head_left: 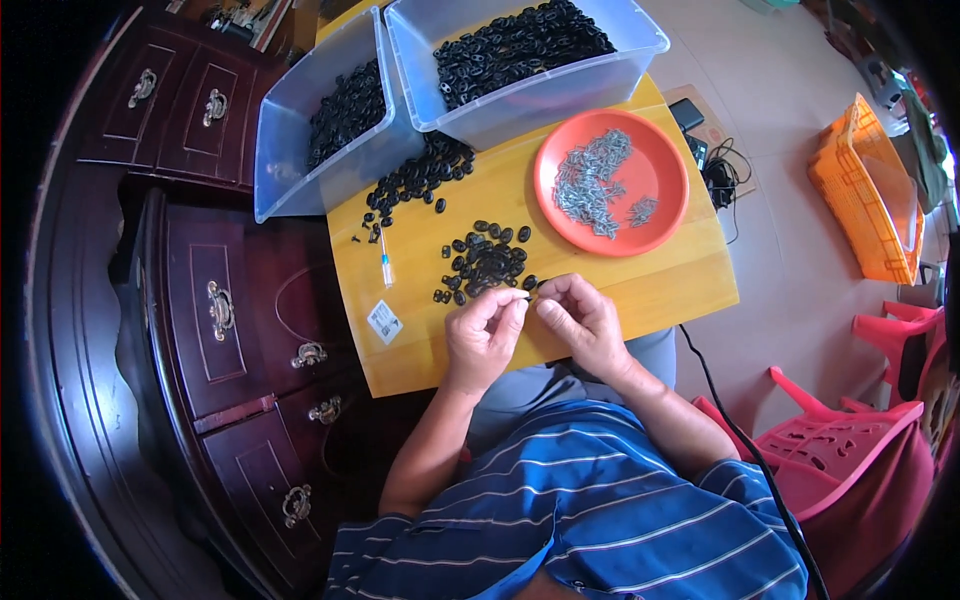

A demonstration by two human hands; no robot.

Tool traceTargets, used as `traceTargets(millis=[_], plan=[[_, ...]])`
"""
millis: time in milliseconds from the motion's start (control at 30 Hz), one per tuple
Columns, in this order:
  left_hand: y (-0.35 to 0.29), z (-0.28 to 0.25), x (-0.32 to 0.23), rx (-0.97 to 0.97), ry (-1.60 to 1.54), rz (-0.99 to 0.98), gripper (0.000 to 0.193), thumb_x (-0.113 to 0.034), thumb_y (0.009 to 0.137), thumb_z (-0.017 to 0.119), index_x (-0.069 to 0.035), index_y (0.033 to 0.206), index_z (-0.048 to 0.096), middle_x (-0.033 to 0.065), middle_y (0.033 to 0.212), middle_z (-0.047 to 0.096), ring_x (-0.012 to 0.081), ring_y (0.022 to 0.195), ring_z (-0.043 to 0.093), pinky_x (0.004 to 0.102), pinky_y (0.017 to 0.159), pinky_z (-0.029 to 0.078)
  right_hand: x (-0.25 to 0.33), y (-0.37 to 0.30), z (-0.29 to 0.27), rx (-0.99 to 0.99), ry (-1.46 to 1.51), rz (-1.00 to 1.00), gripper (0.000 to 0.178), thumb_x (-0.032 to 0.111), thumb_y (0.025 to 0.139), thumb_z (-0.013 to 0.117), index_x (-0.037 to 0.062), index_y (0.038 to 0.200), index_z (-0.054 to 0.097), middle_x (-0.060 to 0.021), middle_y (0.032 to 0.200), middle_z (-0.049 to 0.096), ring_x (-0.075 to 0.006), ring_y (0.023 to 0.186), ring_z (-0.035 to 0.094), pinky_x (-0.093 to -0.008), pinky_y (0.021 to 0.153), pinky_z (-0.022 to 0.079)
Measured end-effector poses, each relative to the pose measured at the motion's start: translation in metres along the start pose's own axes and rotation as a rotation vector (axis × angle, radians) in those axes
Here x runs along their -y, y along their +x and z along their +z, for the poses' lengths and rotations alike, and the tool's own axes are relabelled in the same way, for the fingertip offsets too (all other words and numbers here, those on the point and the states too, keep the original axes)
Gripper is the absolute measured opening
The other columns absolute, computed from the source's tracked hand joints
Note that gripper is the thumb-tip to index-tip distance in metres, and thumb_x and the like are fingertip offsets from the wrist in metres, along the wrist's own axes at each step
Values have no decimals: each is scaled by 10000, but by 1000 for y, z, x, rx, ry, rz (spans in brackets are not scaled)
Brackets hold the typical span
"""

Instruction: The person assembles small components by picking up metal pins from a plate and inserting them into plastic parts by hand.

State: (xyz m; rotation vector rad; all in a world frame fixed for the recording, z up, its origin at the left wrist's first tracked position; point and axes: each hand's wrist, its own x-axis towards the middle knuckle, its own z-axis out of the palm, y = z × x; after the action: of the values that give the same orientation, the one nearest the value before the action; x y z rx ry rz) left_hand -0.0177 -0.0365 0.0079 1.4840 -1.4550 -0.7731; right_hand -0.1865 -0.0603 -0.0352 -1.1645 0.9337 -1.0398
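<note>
My left hand point(482, 338) is closed in a pinch on a small black oval piece point(528, 297), mostly hidden by the fingertips. Close beside it, my right hand point(588, 325) has its thumb and forefinger nearly together; whatever is between them is too small to make out. Both hands hover over the near edge of the yellow table point(680, 290). Just beyond the fingers lies a loose pile of black oval pieces point(488, 262). To the right of the pile, an orange-red plate point(660, 165) holds many thin silver metal pieces point(590, 185), split into a large heap and a small one.
Two clear plastic bins point(395, 70) full of black pieces stand at the back left, with spilled pieces point(425, 175) before them. A thin white-and-blue tool point(387, 268) and a small white packet point(384, 322) lie left. Dark drawers point(215, 310), an orange basket point(860, 200) and pink chairs point(830, 440) flank the table.
</note>
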Motion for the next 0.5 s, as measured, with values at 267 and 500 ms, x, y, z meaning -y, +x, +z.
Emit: traceTargets(millis=[267, 500], plan=[[7, 11, -20, 116, 93, 188, 74, -25, 939, 733, -3, 1008, 723, 48, 793, 698, 82, 605, 582, 244, 553, 465, 14, 10, -29, 294, 576, 420, 254, 323, 1094, 563, 78, 1100, 631, 17, 897, 663, -59, 805, 620, -225, 732, 507], [12, 21, -24, 189, 23, 138, 77, -39, 945, 729, -9, 1016, 734, 56, 820, 711, 90, 657, 621, 243, 601, 492, 12, 1, -39, 223, 722, 480, 201, 242, 1077, 589, 65, 1173, 600, -8, 942, 677, -71, 809, 659, -210, 732, 546]])
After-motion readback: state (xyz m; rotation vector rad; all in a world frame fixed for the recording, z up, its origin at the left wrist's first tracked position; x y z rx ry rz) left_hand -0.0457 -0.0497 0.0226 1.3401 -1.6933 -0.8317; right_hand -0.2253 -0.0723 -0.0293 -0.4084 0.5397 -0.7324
